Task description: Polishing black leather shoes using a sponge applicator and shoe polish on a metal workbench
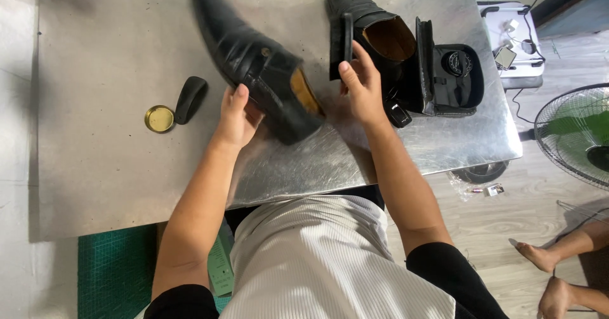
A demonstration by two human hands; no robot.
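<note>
Nearest the camera, a white ribbed garment (330,262) and black sleeves are seen, with both forearms stretched toward twelve o'clock over a brushed grey metal tabletop (114,167). The left hand (236,117) is cupped against the side of a glossy black leather slip-on shoe (254,59), thumb raised along its edge, apparently so that the shoe is propped and steadied with its tan-lined opening turned toward the wearer; the toe is pointed toward eleven o'clock. At two o'clock from that hand, the right hand (361,87) is closed around a slim black rectangular brush (341,45), held upright between thumb and fingers just beside the shoe's heel, seemingly kept ready for the leather.

At nine o'clock from the left hand, a round open tin with a yellowish inside (159,118) is touched by a black curved applicator (190,98), both within easy reach. Farther off, a second black leather shoe (368,21) is set at one o'clock, and just beside it an open black zip case (450,78) with a round tin inside.
</note>
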